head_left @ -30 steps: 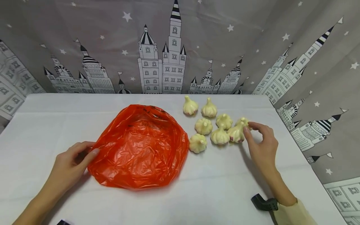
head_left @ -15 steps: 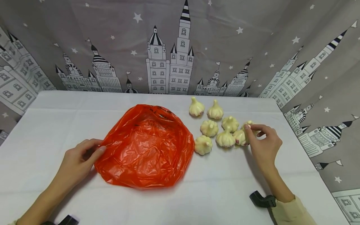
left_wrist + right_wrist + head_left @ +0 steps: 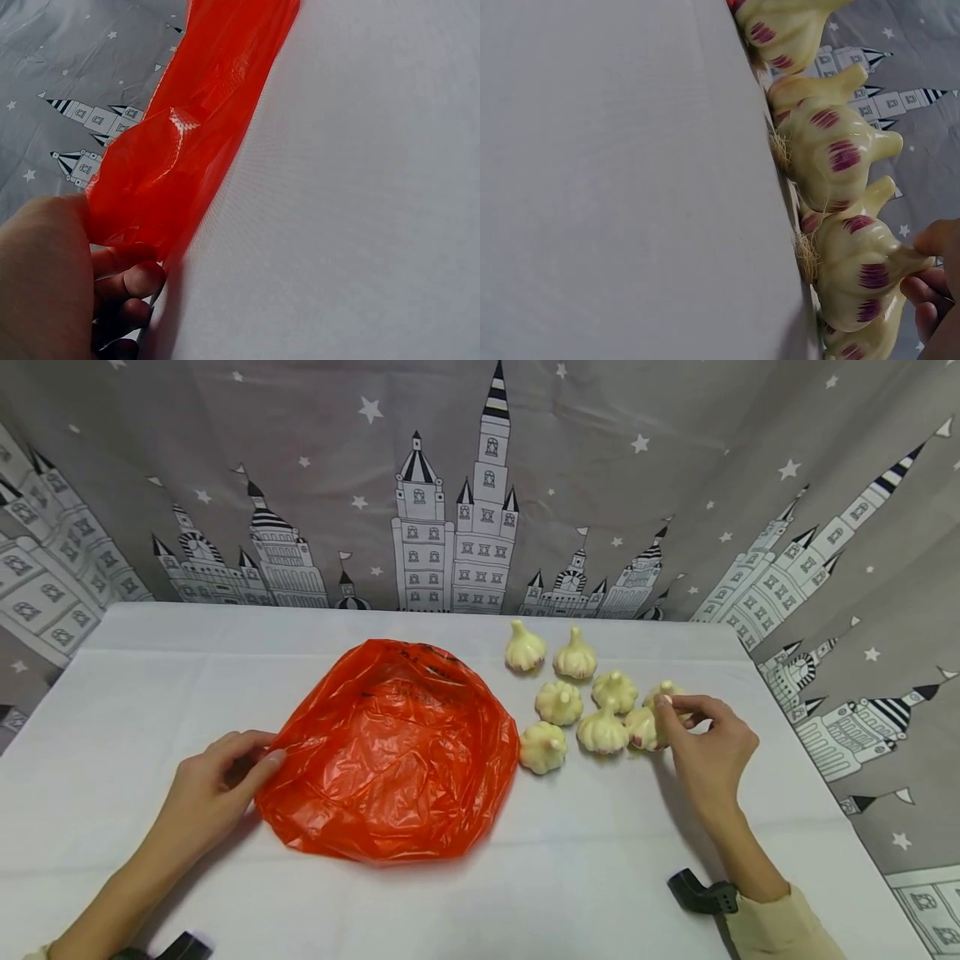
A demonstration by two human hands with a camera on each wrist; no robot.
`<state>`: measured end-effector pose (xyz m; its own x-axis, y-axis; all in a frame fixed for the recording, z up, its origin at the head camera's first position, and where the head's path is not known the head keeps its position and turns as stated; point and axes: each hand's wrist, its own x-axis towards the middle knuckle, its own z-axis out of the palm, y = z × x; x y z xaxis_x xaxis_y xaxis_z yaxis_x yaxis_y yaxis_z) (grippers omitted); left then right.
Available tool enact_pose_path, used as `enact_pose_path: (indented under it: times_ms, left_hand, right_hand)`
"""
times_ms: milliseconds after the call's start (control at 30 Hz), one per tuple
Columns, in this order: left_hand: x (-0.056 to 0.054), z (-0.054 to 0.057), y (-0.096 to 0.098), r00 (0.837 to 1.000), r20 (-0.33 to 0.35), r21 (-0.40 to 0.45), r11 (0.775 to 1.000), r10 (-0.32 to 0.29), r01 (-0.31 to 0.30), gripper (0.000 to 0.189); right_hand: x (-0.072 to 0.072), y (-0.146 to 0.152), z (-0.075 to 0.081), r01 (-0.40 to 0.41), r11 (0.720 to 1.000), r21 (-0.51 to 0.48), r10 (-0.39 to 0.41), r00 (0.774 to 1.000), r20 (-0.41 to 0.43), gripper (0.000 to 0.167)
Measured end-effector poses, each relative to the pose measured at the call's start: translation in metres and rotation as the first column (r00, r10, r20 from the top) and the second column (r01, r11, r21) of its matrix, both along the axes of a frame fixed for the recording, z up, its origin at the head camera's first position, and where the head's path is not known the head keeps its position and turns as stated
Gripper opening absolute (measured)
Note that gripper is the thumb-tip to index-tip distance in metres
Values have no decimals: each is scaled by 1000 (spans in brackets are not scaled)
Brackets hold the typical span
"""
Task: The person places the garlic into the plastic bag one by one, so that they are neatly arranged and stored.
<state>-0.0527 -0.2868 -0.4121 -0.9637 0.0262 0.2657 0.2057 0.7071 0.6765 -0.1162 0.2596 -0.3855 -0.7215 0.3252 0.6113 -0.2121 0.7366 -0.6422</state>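
Observation:
A red plastic bag [image 3: 397, 768] lies with its wide mouth facing up in the middle of the white table. My left hand [image 3: 217, 785] pinches the bag's left rim between thumb and fingers, which the left wrist view shows from close by. On the right, my right hand [image 3: 712, 756] pinches the stem of a garlic bulb [image 3: 859, 270], cream with purple streaks and fine roots at its base. Another garlic bulb [image 3: 663, 692] sits right behind the pinched one, partly hidden by the fingers. Beside it on the left stands a further garlic bulb [image 3: 603, 732].
Several more garlic bulbs [image 3: 558, 702] stand loosely grouped right of the bag. The nearest garlic bulb [image 3: 543, 747] is right at the bag's edge. A grey curtain [image 3: 585, 460] printed with castles hangs behind the white table [image 3: 480, 910].
My right thumb and fingers, spread around the bulb's stem a second ago, have come together on it. The left hand keeps its hold on the bag. The head view has shifted slightly.

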Motion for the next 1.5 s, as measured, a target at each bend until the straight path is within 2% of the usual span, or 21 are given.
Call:
enact_pose_path:
  times_ms: [333, 600, 700, 967, 1100, 1333, 1500]
  left_hand:
    - [0, 1, 0, 1000, -16, 3, 1000, -10, 10, 22]
    - [2, 0, 0, 1000, -1, 0, 1000, -2, 2, 22]
    - [2, -1, 1, 1000, -4, 5, 1000, -9, 9, 21]
    - [1, 3, 1, 1000, 8, -23, 1000, 8, -8, 23]
    - [2, 2, -1, 1000, 0, -2, 1000, 6, -6, 21]
    - [2, -2, 0, 999, -36, 16, 1000, -1, 2, 18]
    - [1, 0, -1, 999, -45, 16, 1000, 4, -3, 20]
  right_hand:
    - [5, 1, 19, -6, 999, 38, 7, 1000, -30, 16]
    - [1, -5, 60, -20, 1000, -18, 19, 999, -28, 17]
    - [-1, -9, 69, -29, 999, -35, 28, 999, -33, 18]
    - [-3, -15, 67, -68, 997, -33, 66, 997, -41, 16]
    - [-6, -17, 68, -87, 996, -32, 86, 995, -55, 17]
    - [-10, -29, 73, -146, 989, -37, 143, 988, -57, 14]
    - [-12, -42, 79, -168, 984, -54, 166, 985, -43, 12]
